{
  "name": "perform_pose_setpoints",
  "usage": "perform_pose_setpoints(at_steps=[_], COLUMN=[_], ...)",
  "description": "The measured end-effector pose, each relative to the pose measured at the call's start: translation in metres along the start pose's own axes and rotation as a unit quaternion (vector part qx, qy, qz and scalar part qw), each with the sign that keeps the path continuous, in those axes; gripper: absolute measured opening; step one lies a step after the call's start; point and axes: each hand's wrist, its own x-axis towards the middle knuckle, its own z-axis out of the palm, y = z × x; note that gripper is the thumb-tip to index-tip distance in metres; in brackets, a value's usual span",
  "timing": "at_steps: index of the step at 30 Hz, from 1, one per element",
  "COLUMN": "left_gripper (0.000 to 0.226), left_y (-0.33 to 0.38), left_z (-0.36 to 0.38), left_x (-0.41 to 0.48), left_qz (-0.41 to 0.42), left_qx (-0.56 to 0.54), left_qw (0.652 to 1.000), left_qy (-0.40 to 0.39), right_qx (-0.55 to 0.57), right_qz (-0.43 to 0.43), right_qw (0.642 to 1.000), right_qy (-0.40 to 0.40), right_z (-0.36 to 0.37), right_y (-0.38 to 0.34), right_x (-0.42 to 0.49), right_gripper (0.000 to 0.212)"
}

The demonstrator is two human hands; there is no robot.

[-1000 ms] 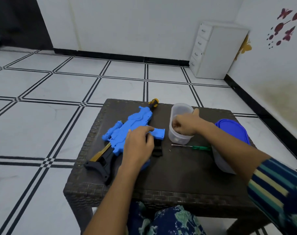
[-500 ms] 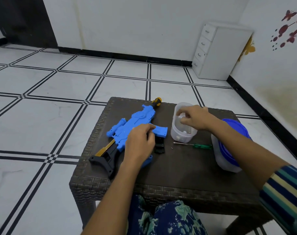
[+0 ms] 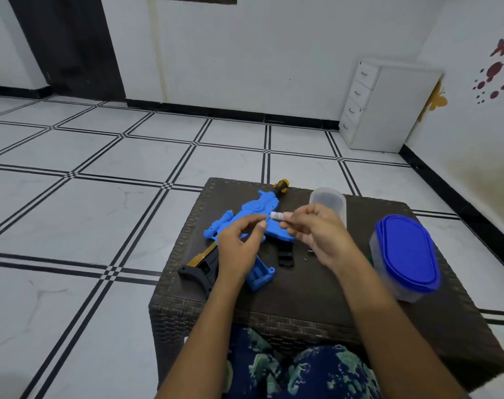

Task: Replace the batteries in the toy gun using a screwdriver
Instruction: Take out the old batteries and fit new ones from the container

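The blue plastic toy gun [image 3: 250, 210], with a black stock and a yellow-and-black muzzle, lies flat on the dark brown woven wicker worktop [image 3: 302, 298], muzzle pointing away from the person. Above its middle, the right hand [image 3: 317, 234] pinches a small white cylindrical battery [image 3: 276, 216] at its fingertips. The left hand [image 3: 239, 246] hovers just beside the battery, over the gun, its fingers loosely curled and grasping nothing visible. A small black plastic piece [image 3: 285, 254] lies on the worktop beside the gun's grip. Behind the right hand stands a clear plastic cup [image 3: 328, 198]. A translucent tub with a blue lid [image 3: 406, 254] stands at the right edge.
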Motion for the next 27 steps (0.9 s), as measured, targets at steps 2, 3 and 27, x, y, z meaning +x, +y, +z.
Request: perform_pose_setpoints(at_steps=[2,3,27], left_gripper=[0.015,0.017,0.020], left_y=[0.007,0.009,-0.019], left_z=[0.000,0.001,-0.039], left_x=[0.000,0.001,0.021], left_qz=[-0.035,-0.048,0.003], left_qx=[-0.068,-0.079,0.337], left_qw=[0.997,0.995,0.939], left_qy=[-0.024,-0.031,-0.065], right_qx=[0.013,0.011,-0.390], right_qz=[0.007,0.008,-0.088], right_qw=[1.000,0.999,0.915], right_qy=[0.018,0.030,-0.048], right_z=[0.007,0.008,0.023], right_y=[0.011,0.015,0.059], right_x=[-0.004,-0.005,-0.018], right_gripper=[0.017,0.017,0.014])
